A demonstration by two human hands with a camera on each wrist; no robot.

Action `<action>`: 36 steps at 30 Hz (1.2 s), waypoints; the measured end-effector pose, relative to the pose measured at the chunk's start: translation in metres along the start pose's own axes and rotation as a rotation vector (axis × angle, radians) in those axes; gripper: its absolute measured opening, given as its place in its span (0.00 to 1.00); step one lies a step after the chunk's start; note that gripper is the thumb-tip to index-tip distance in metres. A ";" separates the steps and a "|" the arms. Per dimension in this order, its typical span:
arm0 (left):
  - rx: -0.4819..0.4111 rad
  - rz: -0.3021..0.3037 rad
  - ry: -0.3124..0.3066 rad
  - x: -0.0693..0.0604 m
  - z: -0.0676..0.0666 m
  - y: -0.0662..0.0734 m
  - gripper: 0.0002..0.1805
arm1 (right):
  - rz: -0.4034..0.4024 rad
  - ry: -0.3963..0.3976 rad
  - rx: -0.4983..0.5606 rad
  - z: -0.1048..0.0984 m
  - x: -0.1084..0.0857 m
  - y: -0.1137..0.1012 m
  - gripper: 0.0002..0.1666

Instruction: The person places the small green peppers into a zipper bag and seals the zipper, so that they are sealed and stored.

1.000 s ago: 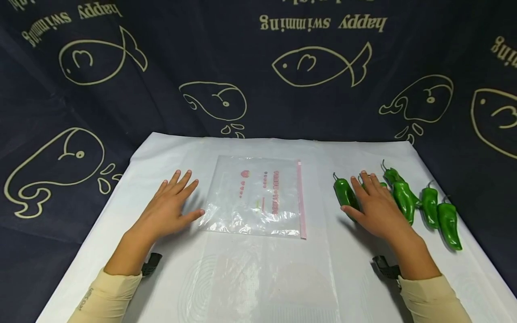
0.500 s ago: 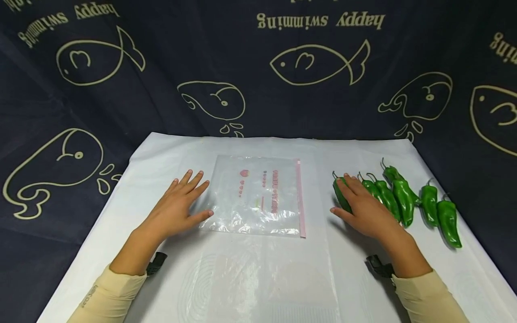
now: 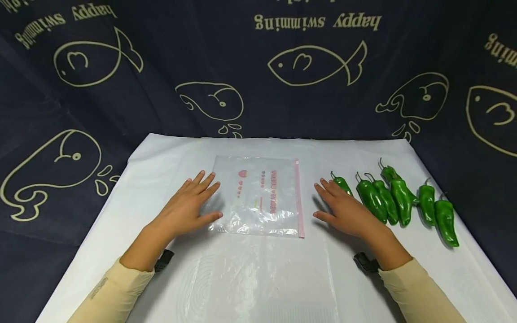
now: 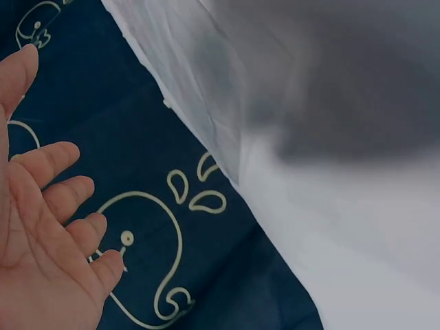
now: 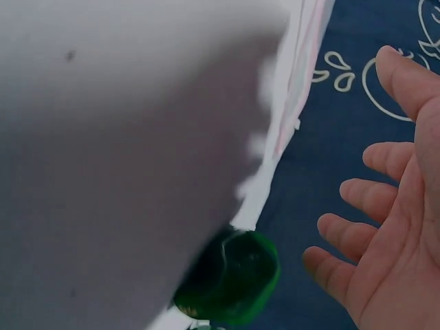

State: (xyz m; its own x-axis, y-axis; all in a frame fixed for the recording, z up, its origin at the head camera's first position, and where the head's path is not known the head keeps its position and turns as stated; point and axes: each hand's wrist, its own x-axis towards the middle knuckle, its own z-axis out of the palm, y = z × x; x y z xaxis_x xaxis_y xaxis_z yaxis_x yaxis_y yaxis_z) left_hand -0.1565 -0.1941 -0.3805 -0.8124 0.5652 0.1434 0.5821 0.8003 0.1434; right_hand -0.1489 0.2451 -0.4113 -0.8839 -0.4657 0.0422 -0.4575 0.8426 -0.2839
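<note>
Left grip (image 3: 183, 210): fingers spread, holding nothing; thumb over the left edge of the clear plastic bag (image 3: 250, 202), contact unconfirmed. Bag lies flat mid-tabletop (image 3: 133, 202), pink strip (image 3: 300, 202) rightward. Right grip (image 3: 343, 210): fingers extended, unladen, partly masking the leftmost of the green peppers (image 3: 372, 202). Advised: level palms, fingers off that pepper. Working room lies nearside; the rightmost peppers sit near the right edge.

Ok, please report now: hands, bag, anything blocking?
Left hand, right hand: empty, fingers spread. Plastic bag flat between, left fingers overlapping its edge. Green peppers at right, not blocking bag.
</note>
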 end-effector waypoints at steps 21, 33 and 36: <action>-0.013 0.162 -0.116 0.069 0.013 0.051 0.44 | -0.029 -0.073 -0.028 0.010 0.026 0.001 0.45; -0.003 0.276 -0.266 0.105 0.036 0.078 0.44 | -0.033 -0.151 -0.030 0.010 0.034 0.002 0.45; 0.006 0.278 -0.315 0.109 0.040 0.085 0.44 | -0.027 -0.175 -0.019 0.009 0.035 0.002 0.44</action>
State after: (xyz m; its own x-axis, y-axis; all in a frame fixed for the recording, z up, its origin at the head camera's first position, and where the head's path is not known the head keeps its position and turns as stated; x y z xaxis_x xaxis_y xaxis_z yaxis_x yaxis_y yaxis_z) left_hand -0.1969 -0.0558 -0.3921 -0.5951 0.7929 -0.1311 0.7815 0.6090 0.1357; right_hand -0.1797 0.2284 -0.4191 -0.8416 -0.5270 -0.1185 -0.4842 0.8333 -0.2669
